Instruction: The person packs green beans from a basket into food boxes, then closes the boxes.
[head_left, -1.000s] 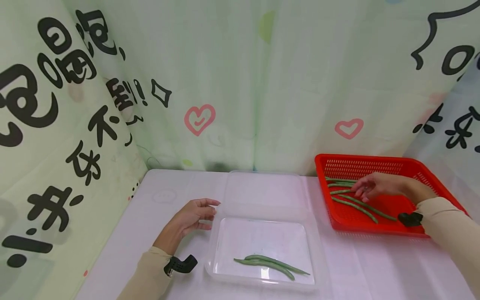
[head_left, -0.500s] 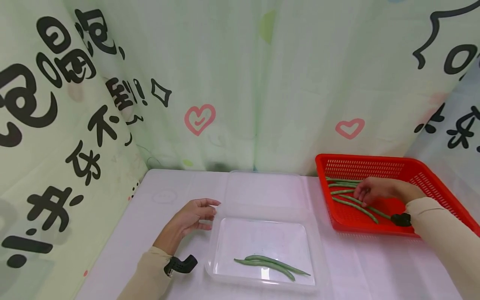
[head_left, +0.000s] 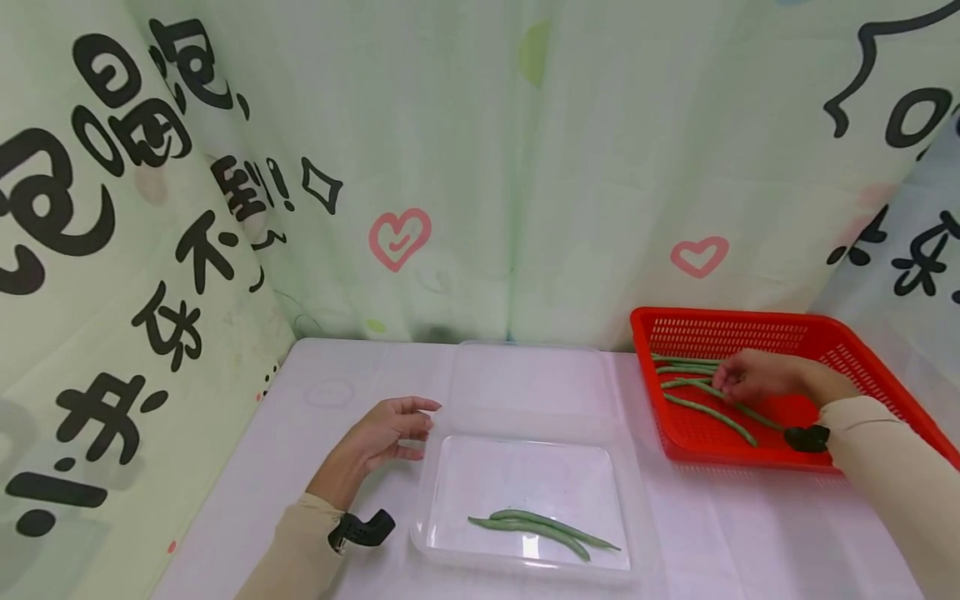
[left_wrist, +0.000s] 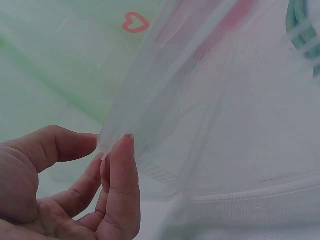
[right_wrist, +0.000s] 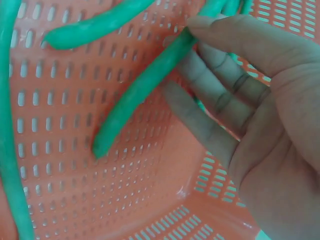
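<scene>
Green beans (head_left: 711,410), slender and curved, lie in a perforated red basket (head_left: 731,455) at right, where the right hand (head_left: 757,375) pinches one, and in a clear plastic box (head_left: 487,475) whose rim (head_left: 427,483) the left hand (head_left: 386,429) pinches.

Tablecloth (head_left: 720,533): pale lilac, lightly creased.
Curtain (head_left: 600,150): pale green, hung behind the tablecloth.
Black writing (head_left: 200,268): printed at left and right.
Left heart (head_left: 400,247): outlined in pink, a smile drawn inside.
Right heart (head_left: 699,273): outlined in pink.
</scene>
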